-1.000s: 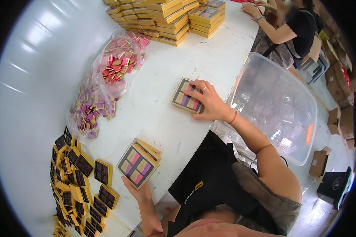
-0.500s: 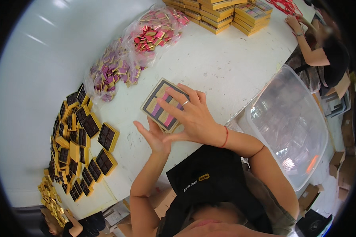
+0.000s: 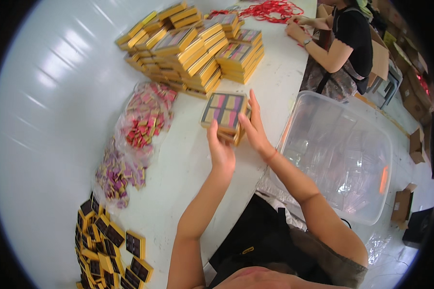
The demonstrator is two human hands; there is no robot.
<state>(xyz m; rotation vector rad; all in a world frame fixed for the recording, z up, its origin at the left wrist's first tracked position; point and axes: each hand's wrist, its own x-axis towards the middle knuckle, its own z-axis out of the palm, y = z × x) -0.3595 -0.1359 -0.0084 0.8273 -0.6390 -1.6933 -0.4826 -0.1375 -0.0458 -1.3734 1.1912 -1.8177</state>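
A short stack of gold-sided boxes is held above the table between my two hands. The top box (image 3: 225, 110) has a clear cover over a dark insert, with tan, pink and purple wrapped pieces in its compartments. My left hand (image 3: 221, 150) grips the stack from below and the near left, its thumb up against the front edge. My right hand (image 3: 256, 126) presses along the right side, fingers stretched upward and thumb by the near right corner. The lower boxes are partly hidden by the hands. Just beyond stands a pile of similar filled boxes (image 3: 236, 55).
Clear bags of red-pink pieces (image 3: 147, 127) and purple pieces (image 3: 115, 180) lie to the left. Black-and-gold empty-looking boxes (image 3: 113, 234) are heaped at lower left. A clear plastic bin (image 3: 340, 154) stands right. Beyond it, a co-worker (image 3: 340, 45) handles red ribbons (image 3: 270, 9).
The view has swung toward the large box pile. My hands have carried the stack toward it, and my right hand has gone from the top cover to the stack's right side.
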